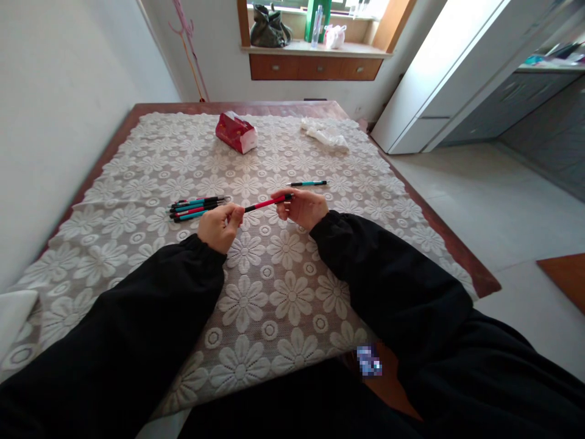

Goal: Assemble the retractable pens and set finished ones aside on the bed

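Note:
A slim red pen (265, 203) with black ends is held between my two hands, slightly above the tablecloth. My left hand (221, 227) is closed, pinching its left end between thumb and fingers; the tip is hidden in the grip. At the other end, the fingers of my right hand (302, 208) curl around the black top. Beside my left hand lies a bunch of several blue and red pens (194, 208) with black ends. A single blue-and-black pen (308, 183) rests just beyond my right hand.
A floral lace tablecloth (244, 300) covers the wooden table (292, 108). Farther back are a red tissue pack (235, 132) and a crumpled white plastic bag (325, 135). A wall (91, 55) borders the left side; a white fridge (434, 73) stands beyond the right.

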{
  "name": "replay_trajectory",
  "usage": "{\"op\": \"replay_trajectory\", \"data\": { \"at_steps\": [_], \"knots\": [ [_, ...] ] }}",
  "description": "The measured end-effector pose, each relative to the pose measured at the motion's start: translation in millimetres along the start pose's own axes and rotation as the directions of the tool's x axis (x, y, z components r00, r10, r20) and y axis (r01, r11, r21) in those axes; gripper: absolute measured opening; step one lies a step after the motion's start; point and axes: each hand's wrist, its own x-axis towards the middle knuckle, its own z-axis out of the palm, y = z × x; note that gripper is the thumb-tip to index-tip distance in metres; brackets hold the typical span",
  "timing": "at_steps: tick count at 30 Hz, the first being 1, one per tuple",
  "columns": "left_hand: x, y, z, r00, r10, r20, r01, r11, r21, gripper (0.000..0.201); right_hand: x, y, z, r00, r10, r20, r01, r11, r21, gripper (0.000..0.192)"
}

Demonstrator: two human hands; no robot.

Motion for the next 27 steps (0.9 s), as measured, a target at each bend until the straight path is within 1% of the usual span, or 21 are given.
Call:
{"op": "replay_trajectory", "data": {
  "at_steps": [3,7,10,11,13,15,16,17,18,19,20,21,22,23,24,25,27],
  "knots": [
    [-1,-1,0.3,0.999,0.030,0.012,-0.030,0.999,-0.017,0.045,-2,-4,2,0.999,0.031,-0.023,-0.030,0.999,0.024,0.043],
    [-1,-2,0.1,0.996,0.077,0.033,-0.076,0.996,-0.042,0.047,-2,-6,3,1.000,0.025,-0.019,-0.024,0.998,0.053,0.029],
    [-1,0,-0.2,0.996,0.080,0.039,-0.079,0.996,-0.043,0.048,-1,-3,2,1.000,0.028,-0.014,-0.028,0.999,0.038,0.032],
    [-1,0,-0.3,0.996,0.080,0.037,-0.078,0.996,-0.040,0.048,-1,-2,1,1.000,0.019,-0.020,-0.018,1.000,0.015,0.036],
    [0,1,-0.4,0.996,0.084,0.038,-0.083,0.996,-0.034,0.047,-1,1,0,0.998,-0.047,-0.047,0.043,0.996,-0.074,0.046],
    [1,0,-0.2,0.996,0.066,0.059,-0.063,0.997,-0.053,0.047,-2,2,-2,0.988,-0.148,-0.050,0.131,0.956,-0.261,0.049],
    [1,0,-0.1,0.996,0.036,0.077,-0.030,0.997,-0.076,0.049,-3,3,-3,0.979,-0.203,-0.030,0.175,0.900,-0.400,0.046],
    [1,-1,0.1,0.995,-0.004,0.099,0.014,0.995,-0.101,0.051,-4,3,-4,0.966,-0.259,0.011,0.222,0.803,-0.553,0.042],
    [2,-2,0.3,0.992,-0.046,0.119,0.060,0.991,-0.123,0.054,-5,2,-6,0.948,-0.309,0.077,0.273,0.665,-0.695,0.037],
    [3,-3,0.5,0.988,-0.080,0.131,0.098,0.986,-0.138,0.056,-6,1,-7,0.927,-0.339,0.161,0.323,0.503,-0.802,0.032],
    [3,-4,0.6,0.986,-0.097,0.136,0.117,0.983,-0.142,0.057,-6,1,-9,0.904,-0.353,0.243,0.365,0.337,-0.868,0.029],
    [3,-5,0.8,0.987,-0.089,0.136,0.107,0.985,-0.135,0.057,-6,0,-10,0.883,-0.348,0.313,0.395,0.193,-0.898,0.029],
    [3,-5,1.1,0.989,-0.058,0.133,0.074,0.990,-0.117,0.056,-6,0,-11,0.871,-0.330,0.364,0.411,0.082,-0.908,0.029],
    [3,-5,1.5,0.991,-0.018,0.129,0.031,0.995,-0.092,0.054,-5,0,-11,0.866,-0.312,0.392,0.414,0.005,-0.910,0.030],
    [3,-5,2.0,0.991,0.021,0.132,-0.012,0.998,-0.063,0.052,-5,-1,-12,0.866,-0.301,0.399,0.405,-0.046,-0.913,0.030],
    [2,-5,2.6,0.990,0.047,0.136,-0.044,0.999,-0.027,0.050,-4,-1,-12,0.870,-0.292,0.397,0.392,-0.077,-0.917,0.029],
    [2,-6,4.0,0.989,0.056,0.138,-0.063,0.997,0.049,0.043,-1,-4,-15,0.884,-0.262,0.388,0.374,-0.101,-0.922,0.028]
  ]
}}
